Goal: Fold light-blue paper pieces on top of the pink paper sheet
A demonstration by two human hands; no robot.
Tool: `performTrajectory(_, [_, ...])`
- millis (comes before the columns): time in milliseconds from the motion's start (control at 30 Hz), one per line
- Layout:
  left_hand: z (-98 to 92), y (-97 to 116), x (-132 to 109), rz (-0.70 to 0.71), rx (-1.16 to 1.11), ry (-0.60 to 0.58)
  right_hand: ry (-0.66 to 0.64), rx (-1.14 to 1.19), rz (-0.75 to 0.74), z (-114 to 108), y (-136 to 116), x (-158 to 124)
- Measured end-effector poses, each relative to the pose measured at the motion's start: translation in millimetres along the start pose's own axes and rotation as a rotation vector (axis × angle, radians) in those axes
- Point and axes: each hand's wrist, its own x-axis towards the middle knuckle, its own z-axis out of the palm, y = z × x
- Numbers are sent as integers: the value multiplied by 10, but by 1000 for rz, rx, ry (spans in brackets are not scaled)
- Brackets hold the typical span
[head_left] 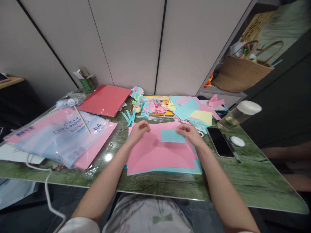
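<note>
My right hand point(189, 132) pinches the upper right corner of a small light-blue paper rectangle point(172, 136) between thumb and fingers. This piece is over a large pink paper sheet point(155, 155), whose left edge is near my left hand point(140, 131). The left fingers are curled together, and nothing shows in them. Beneath the pink sheet, light-blue paper point(179, 170) sticks out along the front and right. White-handled scissors point(200, 133) are partly hidden just beyond my right hand. Several thin blue paper strips point(131, 117) are behind my left hand.
Paper flowers point(149, 106) and cut scraps point(186, 108) lie at the back. On the left are a red folder-like sheet point(105, 99) and a plastic color paper package point(60, 134). A phone point(220, 142), a pen point(232, 148), a white oval object point(237, 141) and a bottle point(234, 116) are right.
</note>
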Motion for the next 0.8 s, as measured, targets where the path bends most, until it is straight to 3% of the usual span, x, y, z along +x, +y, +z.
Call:
performTrajectory(167, [285,23,-56,-16,26,-132,-159,17,-22,349,-102,-34])
performTrajectory(300, [371,3,-92,-40,60,-172,-201,27,-23,475,-126,-57])
performTrajectory(600, [309,-2,-73,-73,56,-173,-182,47,3,427,-74,-30])
performTrajectory(800, [159,50,-53,-107,-2,-211,-101,25,23,220,-62,-2])
